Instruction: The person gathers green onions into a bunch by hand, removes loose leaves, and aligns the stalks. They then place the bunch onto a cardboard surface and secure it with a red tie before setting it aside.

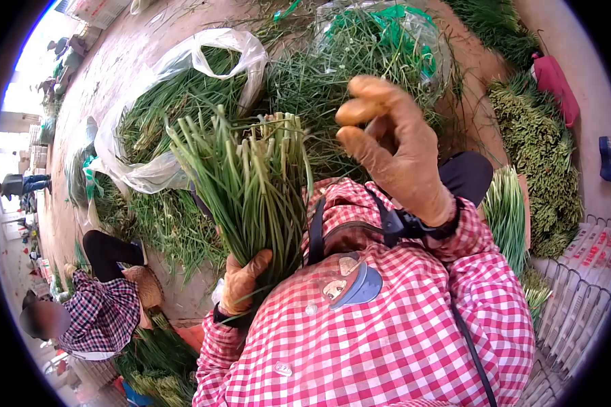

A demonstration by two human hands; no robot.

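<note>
A thick bunch of long green stalks [251,183] stands upright before my chest, its pale cut ends at the top. Low on its left side, my left hand [243,281], in a stained orange-brown glove, is wrapped round it. The stalks hide part of that hand. To the right of the bunch and apart from it, my right hand [397,139] is raised in a similar glove. Its fingers are curved and spread, with nothing visible between them. Loose green stalks [346,88] lie heaped beyond both hands.
A white plastic bag [142,178] holds more stalks at the left. Bundled greens [533,163] are piled at the right, beside a pink cloth [557,88] and a metal rack [574,292]. Another person [105,312] in a checked shirt sits at the lower left.
</note>
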